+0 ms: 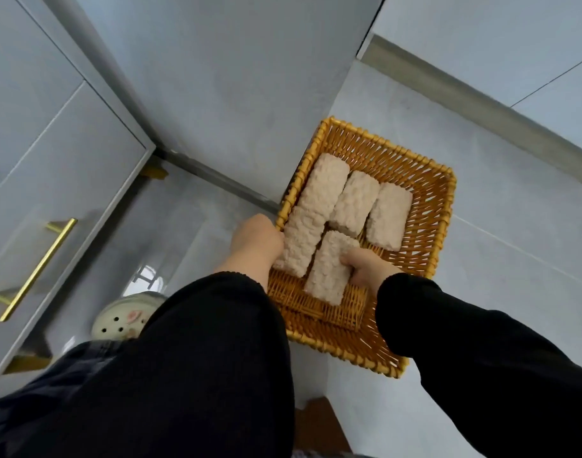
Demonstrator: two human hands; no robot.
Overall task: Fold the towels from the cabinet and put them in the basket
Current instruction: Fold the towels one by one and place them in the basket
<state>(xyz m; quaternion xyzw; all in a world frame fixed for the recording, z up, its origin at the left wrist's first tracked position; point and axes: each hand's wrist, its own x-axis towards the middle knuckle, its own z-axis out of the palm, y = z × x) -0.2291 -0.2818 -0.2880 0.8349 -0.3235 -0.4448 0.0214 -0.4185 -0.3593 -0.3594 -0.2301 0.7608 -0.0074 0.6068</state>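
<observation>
Pale grey floor tiles [501, 259] fill my view, with a grey cabinet [51, 166] and its brass handle [38, 269] on the far left, its front closed as far as I can see. Just right of that, low in the frame, a light slipper [124, 320] peeks out beside my dark trouser leg [170, 375]. Moving across, my left hand [258, 242] rests at the near-left rim of the wicker basket [428, 226], which stands on the tiles by the wall; its fingers are hidden behind the back of the hand, so I cannot tell whether it grips the rim, presses the long left towel [311, 223] or lies loose. Two more folded towels [370, 208] lie side by side toward the far right corner. My right hand [369, 267] is wrapped around the nearest folded towel [329, 267], fingers curled over its right edge, setting it down touching the long one. I judge this the placing step. Next I would need to seat this towel flat, let go, and check the cabinet for any left.
</observation>
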